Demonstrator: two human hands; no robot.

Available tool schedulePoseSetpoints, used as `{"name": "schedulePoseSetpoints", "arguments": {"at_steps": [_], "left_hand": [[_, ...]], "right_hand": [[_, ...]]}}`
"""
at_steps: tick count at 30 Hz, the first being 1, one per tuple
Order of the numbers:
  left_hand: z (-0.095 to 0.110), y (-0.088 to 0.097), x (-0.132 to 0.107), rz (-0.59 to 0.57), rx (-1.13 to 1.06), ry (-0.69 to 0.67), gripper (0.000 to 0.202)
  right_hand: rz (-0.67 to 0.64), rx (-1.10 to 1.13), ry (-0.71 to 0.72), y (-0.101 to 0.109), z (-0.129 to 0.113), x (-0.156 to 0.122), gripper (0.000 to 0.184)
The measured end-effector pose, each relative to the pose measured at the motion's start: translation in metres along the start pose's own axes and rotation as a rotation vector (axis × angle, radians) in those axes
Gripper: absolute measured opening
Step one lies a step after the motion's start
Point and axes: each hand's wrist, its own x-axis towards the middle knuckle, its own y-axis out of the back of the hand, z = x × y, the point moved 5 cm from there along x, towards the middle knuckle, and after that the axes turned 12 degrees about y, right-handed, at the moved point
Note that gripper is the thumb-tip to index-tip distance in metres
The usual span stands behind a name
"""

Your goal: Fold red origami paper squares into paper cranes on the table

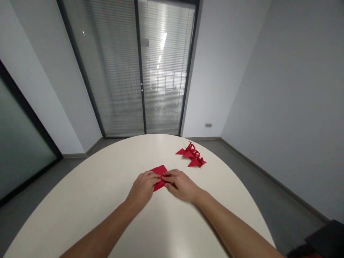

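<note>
A piece of red folded paper (160, 168) lies on the white table between my two hands. My left hand (144, 185) rests on its left side, fingers closed together and pressing on the paper. From the right, my right hand (182, 183) presses on it with its fingertips, thumb tucked toward the near edge. The fingertips of both hands almost meet at the middle of the paper and cover part of it. Farther back to the right stand several red origami cranes (192, 154), bunched in a slanting row, apart from my hands.
The round white table (107, 190) has a curved edge on the left, far and right sides. Beyond it are a glass door (165, 89) with blinds and a grey wall (290, 107). A dark object (326, 238) shows at the lower right.
</note>
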Motion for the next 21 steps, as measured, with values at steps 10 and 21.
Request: {"name": "schedulePoseSetpoints", "arguments": {"at_steps": [10,21], "left_hand": [[0.014,0.010,-0.007,0.062,0.123,0.040,0.034],[0.002,0.002,-0.007,0.056,0.014,0.042,0.034]], "right_hand": [[-0.003,-0.004,0.014,0.003,-0.003,0.002,0.027],[-0.031,0.106,0.135,0.007,-0.016,0.006,0.026]]}}
